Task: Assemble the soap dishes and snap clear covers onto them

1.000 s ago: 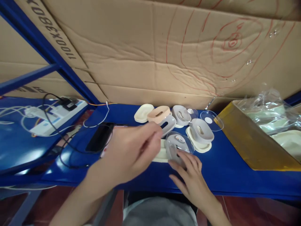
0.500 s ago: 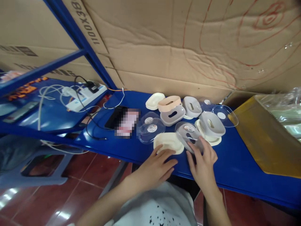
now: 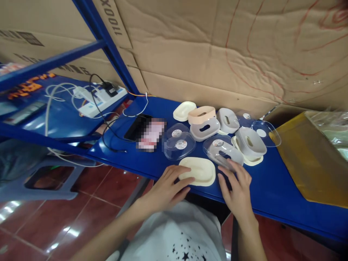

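Note:
A cream oval tray [image 3: 199,173] lies near the table's front edge. My left hand [image 3: 172,185] is at its left side, fingers apart, two of them reaching over the rim. To the right, a clear oval lid [image 3: 210,145] overlaps a grey oval box with a slot [image 3: 235,156]. My right hand [image 3: 236,188] touches that box's near edge with spread, bent fingers; part of the box is hidden behind them. Further right, another grey slotted box [image 3: 251,143] rests tilted on cream trays [image 3: 255,160].
Behind lie a peach slotted box [image 3: 201,113], more grey boxes [image 3: 228,119], another cream tray [image 3: 185,110] and clear lids [image 3: 179,145]. A phone [image 3: 150,134] lies left, near cables and a power strip [image 3: 103,101]. A yellow-brown bag [image 3: 307,163] stands right, cardboard [image 3: 190,54] behind.
The cream tray has come slightly nearer to me, away from the clear lid. My left hand has shifted to the tray's left side. The whole view has tilted a little.

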### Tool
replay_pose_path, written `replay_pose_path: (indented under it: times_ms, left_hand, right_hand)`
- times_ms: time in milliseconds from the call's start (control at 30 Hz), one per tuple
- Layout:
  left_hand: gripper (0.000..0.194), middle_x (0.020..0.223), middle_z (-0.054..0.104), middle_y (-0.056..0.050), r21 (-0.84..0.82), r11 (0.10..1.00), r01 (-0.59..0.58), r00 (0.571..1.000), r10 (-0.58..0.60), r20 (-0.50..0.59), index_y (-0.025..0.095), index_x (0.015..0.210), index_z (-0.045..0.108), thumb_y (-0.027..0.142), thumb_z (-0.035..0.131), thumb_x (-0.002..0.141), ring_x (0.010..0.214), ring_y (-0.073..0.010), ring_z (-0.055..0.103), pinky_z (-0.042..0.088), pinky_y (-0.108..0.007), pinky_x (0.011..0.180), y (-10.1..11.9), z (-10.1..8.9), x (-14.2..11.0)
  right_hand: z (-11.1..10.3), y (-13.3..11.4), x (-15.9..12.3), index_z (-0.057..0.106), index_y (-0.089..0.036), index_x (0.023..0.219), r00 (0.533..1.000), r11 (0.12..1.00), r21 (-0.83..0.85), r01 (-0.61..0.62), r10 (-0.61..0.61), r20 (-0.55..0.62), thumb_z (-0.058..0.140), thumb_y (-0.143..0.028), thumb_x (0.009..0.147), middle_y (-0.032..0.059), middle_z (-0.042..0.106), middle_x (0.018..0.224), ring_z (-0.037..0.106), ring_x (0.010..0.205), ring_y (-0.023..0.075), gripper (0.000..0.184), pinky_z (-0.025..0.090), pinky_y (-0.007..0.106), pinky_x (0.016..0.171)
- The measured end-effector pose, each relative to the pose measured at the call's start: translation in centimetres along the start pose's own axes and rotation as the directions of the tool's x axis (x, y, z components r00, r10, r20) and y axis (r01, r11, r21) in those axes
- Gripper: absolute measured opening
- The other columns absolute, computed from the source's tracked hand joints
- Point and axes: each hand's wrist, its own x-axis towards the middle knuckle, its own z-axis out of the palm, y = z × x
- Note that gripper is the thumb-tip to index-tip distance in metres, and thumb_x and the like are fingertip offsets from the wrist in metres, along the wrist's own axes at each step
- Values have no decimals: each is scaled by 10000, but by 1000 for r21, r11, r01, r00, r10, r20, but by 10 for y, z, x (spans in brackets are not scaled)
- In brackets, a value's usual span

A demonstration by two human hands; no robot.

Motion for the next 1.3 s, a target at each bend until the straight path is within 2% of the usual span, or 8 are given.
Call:
replay_pose_path:
  times_ms: [100,200,433,933,1067,1167,1233,1300]
  left_hand:
    - [312,1356,663,-154,1,1000,14,1000,-14,-5,215,1357,622,160,653,1051,1295,-303,653,581,-481,1048,-6,4,-3]
    - [336,1369,651,-153,-25,999,29,1000,-29,-9,227,1370,624,186,681,1041,1301,-307,648,588,-488,1061,-9,5,-5]
    - [488,1553,565,-153,-72,985,156,986,-150,73,322,1516,535,272,695,1058,1413,-345,592,591,-571,1108,-16,-1,-5]
    - [381,1445,645,-163,-45,994,96,995,-95,30,234,1419,589,245,687,1050,1356,-334,637,577,-532,1085,-16,4,-2]
    - [387,1463,632,-151,-78,990,117,993,-117,10,249,1420,596,238,693,1046,1371,-319,633,587,-525,1104,-16,5,-3]
    - [396,1487,614,-142,-134,981,139,990,-139,6,259,1429,597,238,697,1046,1381,-302,631,595,-512,1121,-16,5,-4]
    - [400,1491,609,-141,-156,977,145,989,-146,5,258,1433,597,238,700,1047,1384,-299,630,598,-511,1126,-17,5,-5]
    - [403,1490,607,-142,-165,975,146,989,-147,7,261,1434,597,242,703,1046,1383,-301,631,602,-516,1124,-17,5,-6]
  right_hand:
    - [-4,-1,0,681,-329,1329,992,990,90,109,-114,58,639,-208,1054,71,738,1398,694,1305,303,303,485,502,1121]
    - [-6,-3,0,672,-339,1357,985,989,84,119,-128,117,670,-227,1044,58,754,1392,712,1280,300,333,471,505,1131]
    - [-6,-5,3,684,-298,1370,993,994,-27,-102,101,-57,629,-250,1051,130,679,1455,642,1361,359,328,471,537,1128]
    - [-5,-3,6,703,-279,1352,974,970,-88,-225,223,-32,603,-328,1085,142,673,1484,603,1422,381,289,418,598,1190]
    - [-2,2,7,759,-260,1260,980,981,-31,-193,191,-57,583,-261,1087,122,777,1285,663,1333,353,247,477,574,1159]
    - [-2,4,5,783,-264,1193,970,985,43,-169,174,-171,629,-231,1073,88,801,1130,737,1145,298,198,561,494,1057]
    - [-5,7,4,783,-269,1188,957,980,50,-190,197,-212,669,-273,1068,97,778,1194,737,1159,294,166,570,487,1045]
    - [-12,13,2,736,-277,1324,968,976,15,-217,217,-124,692,-389,1066,146,691,1435,660,1359,357,286,528,566,1121]
